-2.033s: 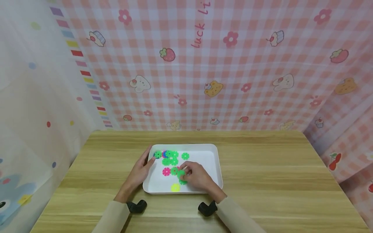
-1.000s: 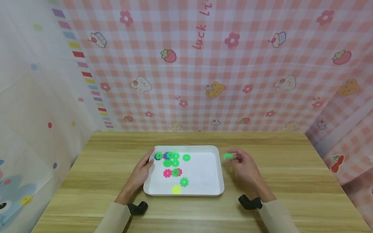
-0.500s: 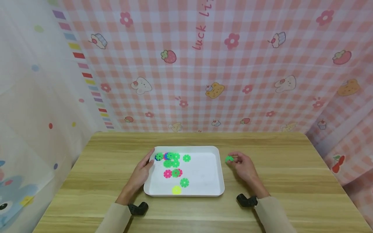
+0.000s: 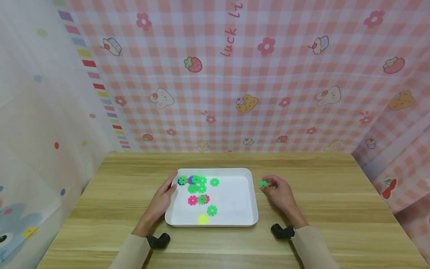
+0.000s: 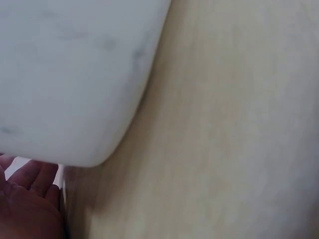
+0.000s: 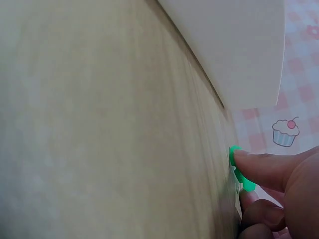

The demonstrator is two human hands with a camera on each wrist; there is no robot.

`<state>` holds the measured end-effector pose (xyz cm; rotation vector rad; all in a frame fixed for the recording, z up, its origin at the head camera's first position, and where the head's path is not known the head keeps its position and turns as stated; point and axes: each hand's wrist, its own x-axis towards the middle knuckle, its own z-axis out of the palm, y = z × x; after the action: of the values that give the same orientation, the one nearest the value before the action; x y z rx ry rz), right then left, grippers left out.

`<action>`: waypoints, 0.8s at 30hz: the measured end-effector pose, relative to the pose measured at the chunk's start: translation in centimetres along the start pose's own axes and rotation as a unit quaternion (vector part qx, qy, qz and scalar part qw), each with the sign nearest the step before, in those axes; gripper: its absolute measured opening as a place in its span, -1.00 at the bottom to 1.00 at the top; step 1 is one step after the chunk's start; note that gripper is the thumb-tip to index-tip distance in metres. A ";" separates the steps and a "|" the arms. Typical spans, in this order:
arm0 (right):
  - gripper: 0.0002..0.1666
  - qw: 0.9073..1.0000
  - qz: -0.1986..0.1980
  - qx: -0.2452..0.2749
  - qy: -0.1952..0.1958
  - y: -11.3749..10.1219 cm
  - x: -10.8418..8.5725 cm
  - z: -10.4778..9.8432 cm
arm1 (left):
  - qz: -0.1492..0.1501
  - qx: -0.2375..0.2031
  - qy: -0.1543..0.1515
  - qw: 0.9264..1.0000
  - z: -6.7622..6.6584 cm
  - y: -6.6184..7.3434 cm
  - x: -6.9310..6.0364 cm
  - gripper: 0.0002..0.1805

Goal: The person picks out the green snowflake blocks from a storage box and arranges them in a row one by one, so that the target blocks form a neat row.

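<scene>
Right of the white tray [image 4: 235, 198], my right hand [image 4: 280, 192] pinches a green notched plastic disc [image 4: 263, 184] low over the table. The right wrist view shows the thumb pressed on this green disc [image 6: 244, 181], with fingers curled behind it. My left hand [image 4: 162, 198] holds the tray's left wall, thumb at the rim and fingers along the outside. Inside the tray lie several similar discs: overlapping green ones [image 4: 201, 188] with blue and pink at the back left, a pink one [image 4: 192, 200], a lone green one [image 4: 212, 210] and a yellow one [image 4: 203, 219].
The wooden table [image 4: 319, 201] extends on both sides of the tray. A pink checked curtain [image 4: 215, 112] hangs behind its far edge, and a white dotted curtain [image 4: 40, 123] on the left. Each wrist wears a black camera mount [image 4: 283, 231].
My right hand has carried a green disc from inside the tray out past its right side, and has then stayed nearly still there. The left hand keeps its place on the tray.
</scene>
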<state>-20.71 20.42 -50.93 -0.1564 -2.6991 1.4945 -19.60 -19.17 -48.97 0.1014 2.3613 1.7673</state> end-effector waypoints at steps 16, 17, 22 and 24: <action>-0.55 1.000 0.004 0.007 0.000 -0.3 -0.3 -0.2 | 0.019 0.013 0.013 1.000 -0.1 -1.7 0.3 -0.43; -0.54 1.000 0.005 0.009 0.000 -0.4 -0.3 -0.3 | 0.016 0.015 0.012 1.000 -0.1 -1.6 0.4 -0.43; -0.55 1.000 0.002 0.018 0.010 -1.6 -0.6 -0.5 | 0.010 0.006 0.007 1.000 0.0 -0.3 0.1 -0.43; -0.56 0.999 -0.005 0.035 0.014 -2.5 -0.9 -0.5 | 0.007 -0.002 0.005 1.000 0.1 0.3 -0.2 -0.43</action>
<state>-19.88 19.38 -48.56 -0.1591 -2.6186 1.5684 -19.43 -19.07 -48.70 0.1089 2.3701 1.7823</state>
